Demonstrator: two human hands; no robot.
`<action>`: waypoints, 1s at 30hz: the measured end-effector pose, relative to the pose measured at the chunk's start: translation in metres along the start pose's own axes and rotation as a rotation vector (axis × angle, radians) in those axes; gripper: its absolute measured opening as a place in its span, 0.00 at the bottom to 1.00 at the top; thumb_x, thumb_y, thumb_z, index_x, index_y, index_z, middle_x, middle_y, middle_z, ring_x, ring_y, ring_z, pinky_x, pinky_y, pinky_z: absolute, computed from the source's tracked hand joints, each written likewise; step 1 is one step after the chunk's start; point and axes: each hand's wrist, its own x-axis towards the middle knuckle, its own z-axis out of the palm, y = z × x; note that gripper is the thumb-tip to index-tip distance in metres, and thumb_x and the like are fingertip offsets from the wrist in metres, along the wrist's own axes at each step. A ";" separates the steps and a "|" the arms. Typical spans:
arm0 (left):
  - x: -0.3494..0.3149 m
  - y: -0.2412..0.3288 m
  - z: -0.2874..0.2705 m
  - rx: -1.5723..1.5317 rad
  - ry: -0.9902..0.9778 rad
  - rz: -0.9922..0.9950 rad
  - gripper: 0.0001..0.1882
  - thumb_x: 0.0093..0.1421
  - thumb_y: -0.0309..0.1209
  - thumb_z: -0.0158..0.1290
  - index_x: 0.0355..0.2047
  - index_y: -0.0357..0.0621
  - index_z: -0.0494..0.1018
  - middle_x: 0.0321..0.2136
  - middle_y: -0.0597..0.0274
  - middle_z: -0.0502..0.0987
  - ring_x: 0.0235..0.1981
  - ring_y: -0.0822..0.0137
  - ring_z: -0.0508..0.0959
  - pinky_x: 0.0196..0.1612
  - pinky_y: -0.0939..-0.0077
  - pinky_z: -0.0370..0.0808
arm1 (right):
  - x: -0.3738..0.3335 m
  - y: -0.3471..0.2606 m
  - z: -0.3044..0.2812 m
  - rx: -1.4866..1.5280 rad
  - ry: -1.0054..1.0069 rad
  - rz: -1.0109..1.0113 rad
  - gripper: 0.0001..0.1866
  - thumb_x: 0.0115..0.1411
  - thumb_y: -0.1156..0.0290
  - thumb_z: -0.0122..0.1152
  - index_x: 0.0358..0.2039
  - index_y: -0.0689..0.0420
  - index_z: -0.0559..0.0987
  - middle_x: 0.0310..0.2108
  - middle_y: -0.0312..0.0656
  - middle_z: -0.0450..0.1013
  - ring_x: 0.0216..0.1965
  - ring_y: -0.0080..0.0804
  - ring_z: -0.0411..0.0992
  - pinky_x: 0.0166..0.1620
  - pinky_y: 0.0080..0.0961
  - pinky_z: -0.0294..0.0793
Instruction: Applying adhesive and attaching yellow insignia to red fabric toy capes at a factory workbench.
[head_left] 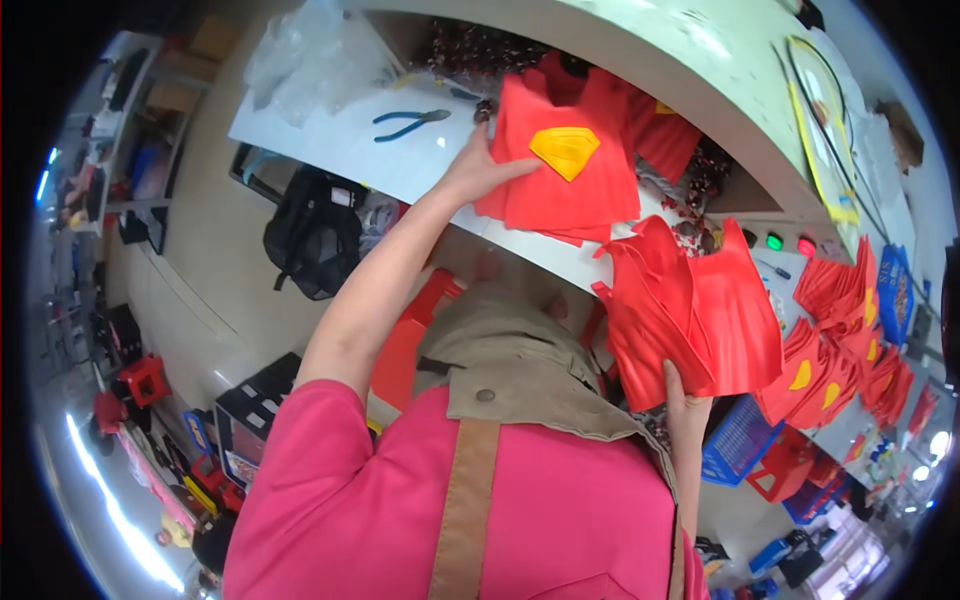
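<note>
A red moulded plastic cape piece (690, 320) with folds and a hollow middle is in my right hand (685, 395). The right thumb presses on its lower edge, and the fingers are hidden behind it. My left hand (485, 172) lies at the left edge of another red cape piece (570, 205) on the white worktop. That piece bears a raised yellow shield-shaped emblem (564, 150). The left thumb stretches over the red surface, apart from the other fingers, which point away from me along its edge.
Blue-handled pliers (405, 124) and a clear plastic bag (315, 65) lie on the worktop (350, 150) at left. More red capes (830, 370) are piled at right, above a blue crate (740, 440). A pale curved shelf (690, 50) overhangs the back. A black backpack (312, 230) hangs below.
</note>
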 end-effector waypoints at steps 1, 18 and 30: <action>0.005 -0.004 0.003 -0.075 -0.115 0.124 0.42 0.41 0.46 0.68 0.51 0.32 0.67 0.50 0.44 0.71 0.49 0.51 0.74 0.52 0.65 0.70 | -0.003 -0.002 0.004 -0.112 0.059 -0.022 0.18 0.57 0.74 0.64 0.46 0.67 0.75 0.46 0.48 0.74 0.47 0.33 0.72 0.53 0.28 0.67; 0.041 -0.004 -0.001 -0.427 -0.606 -0.023 0.37 0.49 0.30 0.66 0.57 0.35 0.61 0.50 0.55 0.73 0.50 0.67 0.74 0.54 0.71 0.71 | -0.023 -0.036 0.053 -0.278 0.274 0.133 0.18 0.61 0.70 0.61 0.49 0.66 0.73 0.49 0.47 0.73 0.50 0.33 0.70 0.55 0.29 0.65; 0.116 0.028 -0.076 -0.519 -0.828 -0.136 0.27 0.52 0.32 0.64 0.50 0.37 0.70 0.45 0.57 0.77 0.46 0.67 0.77 0.47 0.72 0.75 | -0.028 -0.029 0.058 -0.181 0.334 0.155 0.19 0.60 0.71 0.61 0.49 0.65 0.73 0.49 0.46 0.73 0.50 0.32 0.70 0.55 0.29 0.66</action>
